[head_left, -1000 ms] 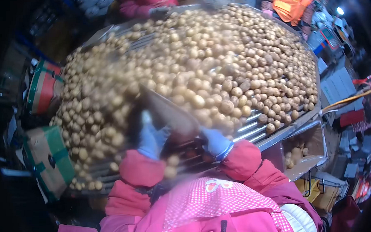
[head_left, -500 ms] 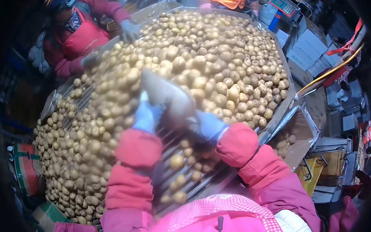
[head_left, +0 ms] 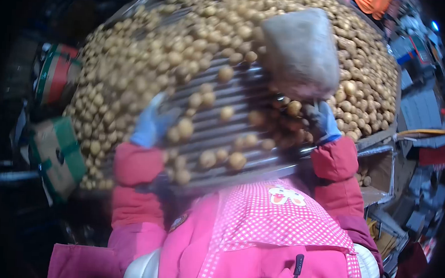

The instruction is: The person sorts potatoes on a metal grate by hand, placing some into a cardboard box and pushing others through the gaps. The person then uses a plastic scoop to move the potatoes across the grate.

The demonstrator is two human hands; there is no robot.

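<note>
Blue-gloved, my left hand [head_left: 153, 123] rests at the slatted table's left side, beside loose potatoes [head_left: 185, 129]. Its thumb stands apart from the fingers, and I see nothing held; motion blurs it. My right hand [head_left: 324, 123], in a blue glove with dark, dirty fingers, is just below a greyish-white scoop-like container [head_left: 302, 52]. That container lies on the potato heap at the right. Whether the right fingers touch its lower edge or a potato is hidden in shadow. Between my hands, scattered potatoes lie on the metal slats [head_left: 224, 99].
A large potato heap [head_left: 368, 91] spreads across the back and right. Green-and-red cartons [head_left: 57, 75] stand at the left. An open box [head_left: 379, 172] with some potatoes sits at the right, below a yellow hose [head_left: 424, 133]. Someone's orange garment [head_left: 373, 5] shows at the top.
My hands held the container together over the heap; now they are apart, and it lies at the right. My view has turned left and down, exposing more slats.
</note>
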